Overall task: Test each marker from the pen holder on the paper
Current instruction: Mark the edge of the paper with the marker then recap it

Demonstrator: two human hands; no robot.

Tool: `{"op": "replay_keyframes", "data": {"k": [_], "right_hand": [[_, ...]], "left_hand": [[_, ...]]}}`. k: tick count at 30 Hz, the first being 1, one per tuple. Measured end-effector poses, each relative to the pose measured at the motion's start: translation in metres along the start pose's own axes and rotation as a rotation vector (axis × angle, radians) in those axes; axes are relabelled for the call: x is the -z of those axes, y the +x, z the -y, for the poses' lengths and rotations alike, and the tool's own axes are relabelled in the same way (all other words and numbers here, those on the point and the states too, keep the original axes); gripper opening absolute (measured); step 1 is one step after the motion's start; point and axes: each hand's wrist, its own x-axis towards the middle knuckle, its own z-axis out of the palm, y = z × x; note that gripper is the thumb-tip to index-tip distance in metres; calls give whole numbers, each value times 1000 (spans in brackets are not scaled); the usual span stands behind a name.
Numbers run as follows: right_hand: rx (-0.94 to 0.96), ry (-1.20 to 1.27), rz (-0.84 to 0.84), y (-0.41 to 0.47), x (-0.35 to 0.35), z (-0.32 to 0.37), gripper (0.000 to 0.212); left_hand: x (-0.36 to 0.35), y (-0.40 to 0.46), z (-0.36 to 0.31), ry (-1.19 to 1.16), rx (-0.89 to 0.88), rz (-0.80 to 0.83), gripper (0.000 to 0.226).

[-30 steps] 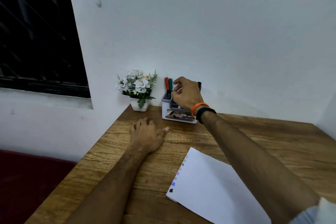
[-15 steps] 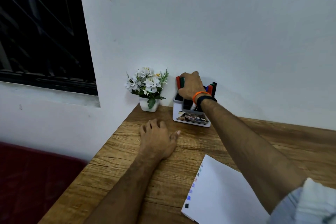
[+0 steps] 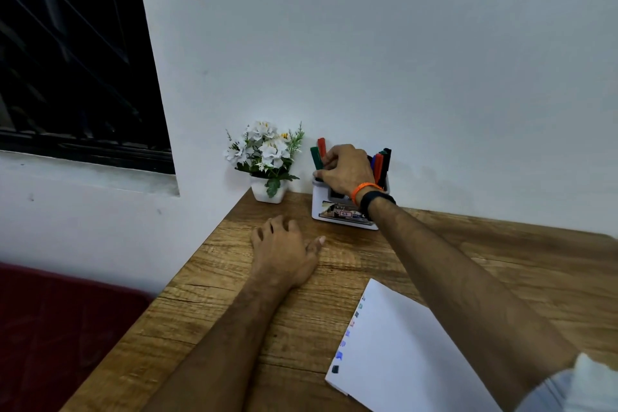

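Right hand point(image 3: 347, 169): your fingers pinch the green marker point(image 3: 315, 158), upright, cap up, in the pen holder point(image 3: 321, 207).
Left hand point(image 3: 284, 252): your fingers loosely curled, resting on the table point(image 3: 501, 251).

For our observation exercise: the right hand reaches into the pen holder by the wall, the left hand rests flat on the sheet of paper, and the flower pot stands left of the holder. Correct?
One error. The head view shows the left hand resting on the bare wooden table, apart from the paper. The right hand at the pen holder and the flower pot are as stated.
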Motion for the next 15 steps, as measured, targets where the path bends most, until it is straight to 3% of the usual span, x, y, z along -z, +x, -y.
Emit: {"op": "replay_keyframes", "data": {"k": [10, 13, 15], "right_hand": [[2, 436, -282, -11, 49, 21, 27], [14, 558, -244, -32, 68, 25, 17], [-5, 607, -143, -54, 75, 21, 17]], "left_hand": [[0, 0, 1, -8, 8, 17, 75], [5, 1, -1, -48, 18, 22, 73], [12, 0, -6, -218, -1, -48, 66]]}}
